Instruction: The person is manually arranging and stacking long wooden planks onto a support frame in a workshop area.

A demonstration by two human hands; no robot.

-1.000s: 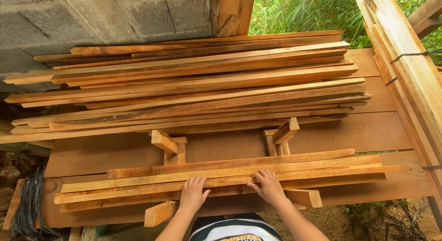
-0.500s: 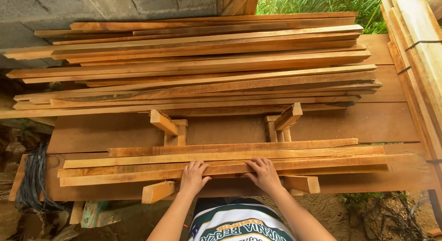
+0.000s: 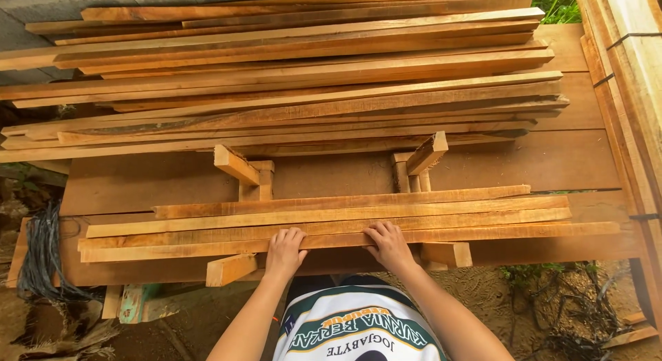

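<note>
Palms point(image 3: 389, 249) perhaps hidden against slats point(image 3: 331, 226).

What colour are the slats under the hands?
Orange-brown with paler streaks, the wooden slats show best in the head view.

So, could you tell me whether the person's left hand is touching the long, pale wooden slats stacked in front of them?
Touching. The head view shows the left hand with its fingers pressed on the nearest wooden slats.

Both hands on near slat stack point(image 3: 345, 226) atop blocks, larger pile point(image 3: 289, 78) behind, bundled planks point(image 3: 631, 92) right
</note>
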